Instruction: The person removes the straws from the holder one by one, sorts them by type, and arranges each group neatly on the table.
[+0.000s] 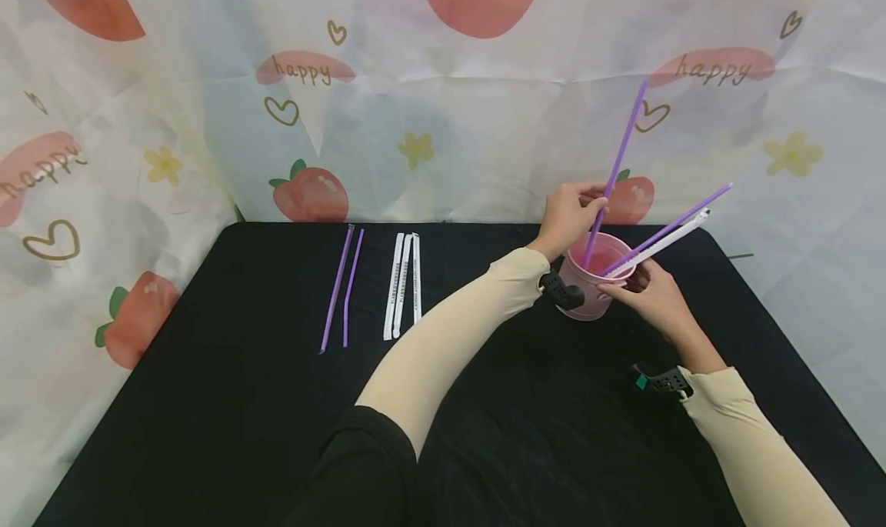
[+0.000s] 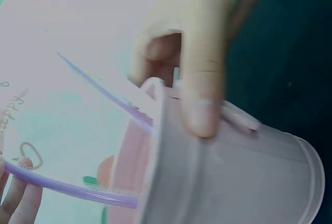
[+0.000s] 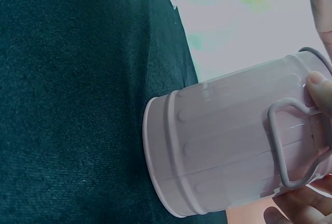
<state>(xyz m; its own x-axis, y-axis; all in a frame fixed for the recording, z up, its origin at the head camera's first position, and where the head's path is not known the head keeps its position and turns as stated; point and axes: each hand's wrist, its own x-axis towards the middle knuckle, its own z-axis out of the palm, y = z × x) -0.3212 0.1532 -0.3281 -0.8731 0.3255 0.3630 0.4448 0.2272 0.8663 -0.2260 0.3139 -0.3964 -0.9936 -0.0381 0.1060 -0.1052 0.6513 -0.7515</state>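
Bucket [image 1: 588, 285], pink, far right: our right hand [image 1: 654, 296] curls around its rim to steady it while left hand [image 1: 571, 215] pinches purple straw [image 1: 612, 177] upright inside.

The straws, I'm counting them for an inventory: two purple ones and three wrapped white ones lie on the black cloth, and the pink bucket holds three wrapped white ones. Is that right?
Not quite. The pink bucket holds two purple straws and one wrapped white straw, not three white ones; the head view shows it. The two purple straws on the cloth and three wrapped ones are as you say.
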